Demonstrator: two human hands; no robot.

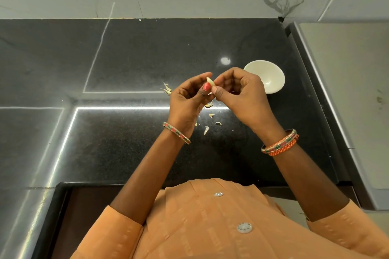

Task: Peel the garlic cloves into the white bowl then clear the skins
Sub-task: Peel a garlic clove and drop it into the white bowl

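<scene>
**A:** Both hands up over the black speckled stone counter [130,149], and between them one small pale garlic clove [210,81]. The left hand [188,101] has it pinched, fingers curled in, the red-painted thumbnail pressed against its lower side.

**B:** And the right hand [240,94] meets it from the other side, fingers curled, thumb and forefinger nipping at the clove's end. Both hands are gripping the same clove, held in the air just left of the small round white bowl [271,82].

**A:** So we're mid-peel, I'd say. The bowl looks bare inside from here, though the right hand covers its near-left edge, so I won't swear to it.

**B:** Below the hands, thin papery garlic skins [206,130] lie scattered on the counter, and a few more pale pieces [167,88] sit just left of the left hand. Whether those are skins or unpeeled cloves, I can't tell.

**A:** Next move, as I judge it: strip the last skin off, then carry the clove a short way right and drop it in the bowl.

**B:** Clearing the skins comes later; none are gathered yet.
</scene>
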